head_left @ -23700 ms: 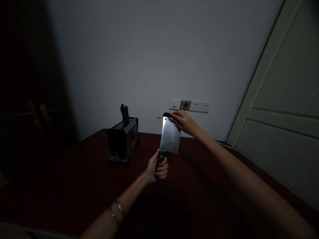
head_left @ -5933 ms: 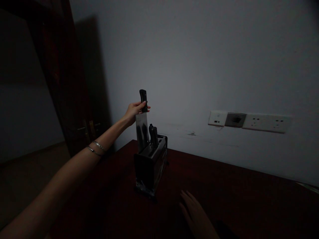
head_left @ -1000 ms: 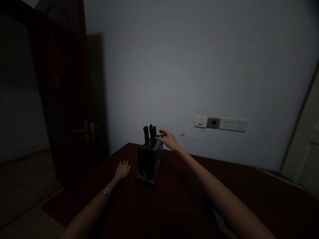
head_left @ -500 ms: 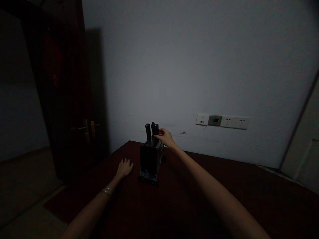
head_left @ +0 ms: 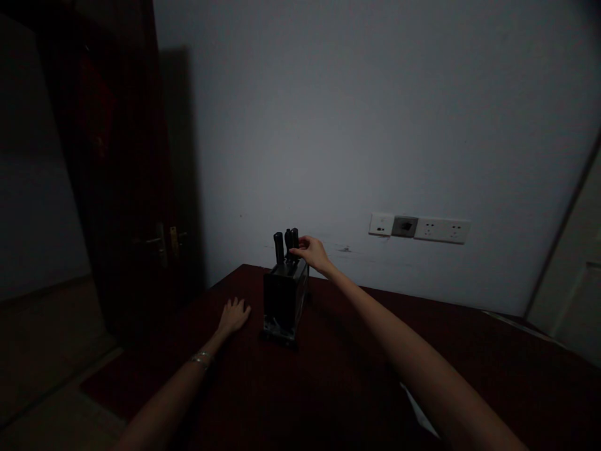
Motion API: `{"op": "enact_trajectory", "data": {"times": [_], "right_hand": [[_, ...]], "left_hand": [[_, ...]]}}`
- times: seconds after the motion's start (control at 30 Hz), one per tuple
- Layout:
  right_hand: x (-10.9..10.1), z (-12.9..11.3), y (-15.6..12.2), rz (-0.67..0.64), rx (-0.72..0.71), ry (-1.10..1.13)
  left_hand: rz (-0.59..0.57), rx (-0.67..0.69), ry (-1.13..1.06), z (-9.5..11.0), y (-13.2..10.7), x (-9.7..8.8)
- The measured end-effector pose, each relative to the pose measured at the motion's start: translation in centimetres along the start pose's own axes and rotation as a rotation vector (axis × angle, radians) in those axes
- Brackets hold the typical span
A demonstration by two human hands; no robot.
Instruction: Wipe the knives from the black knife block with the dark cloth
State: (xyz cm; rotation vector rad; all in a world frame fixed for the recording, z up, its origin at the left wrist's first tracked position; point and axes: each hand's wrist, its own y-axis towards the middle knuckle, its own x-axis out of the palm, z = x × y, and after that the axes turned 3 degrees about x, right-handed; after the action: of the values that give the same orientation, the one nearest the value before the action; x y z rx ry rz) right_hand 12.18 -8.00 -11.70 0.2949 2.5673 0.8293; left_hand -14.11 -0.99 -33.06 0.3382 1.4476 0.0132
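A dark knife block (head_left: pixel 283 304) stands on a dark red table (head_left: pixel 338 376) near the wall. Black knife handles (head_left: pixel 278 246) stick up from its top. My right hand (head_left: pixel 312 252) reaches to the block's top, its fingers closed around the rightmost knife handle (head_left: pixel 293 239). On the table just left of the block lies my left hand (head_left: pixel 233 315), flat with fingers spread and holding nothing. Bracelets sit on my left wrist.
A white wall runs behind the table, with a strip of sockets (head_left: pixel 419 227) to the right. A dark wooden door (head_left: pixel 126 175) with a metal handle stands at left. A pale door (head_left: pixel 580 275) is at the far right. The room is dim.
My right hand went from open beside the handles to closed on the rightmost knife handle. My left hand stayed flat on the table.
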Motion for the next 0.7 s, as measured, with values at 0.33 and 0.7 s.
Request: {"op": "enact_trajectory", "data": {"times": [0.33, 0.7], "right_hand": [[-1.1, -2.7, 2.2, 0.017, -0.072, -0.08], [-3.2, -6.9, 5.1, 0.053, -0.157, -0.131]], "left_hand": [[0.001, 0.0, -0.005, -0.1, 0.1, 0.1], [0.009, 0.004, 0.001, 0.2, 0.0, -0.2]]}}
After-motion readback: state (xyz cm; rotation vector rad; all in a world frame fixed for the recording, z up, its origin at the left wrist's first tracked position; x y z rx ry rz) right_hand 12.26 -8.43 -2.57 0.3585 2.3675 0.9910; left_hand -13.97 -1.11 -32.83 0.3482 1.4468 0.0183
